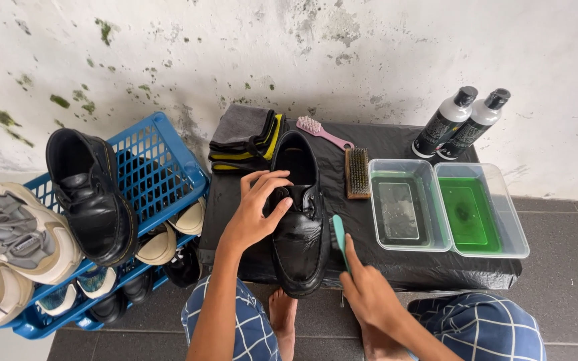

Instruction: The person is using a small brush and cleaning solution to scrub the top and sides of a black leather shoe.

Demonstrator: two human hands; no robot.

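Observation:
A black leather shoe point(300, 230) lies on a low table covered in black plastic point(429, 267), its toe towards me. My left hand point(255, 207) rests on the shoe's upper near the opening, fingers spread over it. My right hand point(368, 287) grips a teal-handled brush point(338, 235), whose head is against the shoe's right side.
Two clear tubs of green liquid point(406, 210) point(479, 210) sit at the table's right, with two grey bottles point(461, 124) behind. A wooden brush point(357, 172), a pink brush point(322, 132) and folded cloths point(245, 139) lie at the back. A blue crate point(162, 167) carrying shoes stands left.

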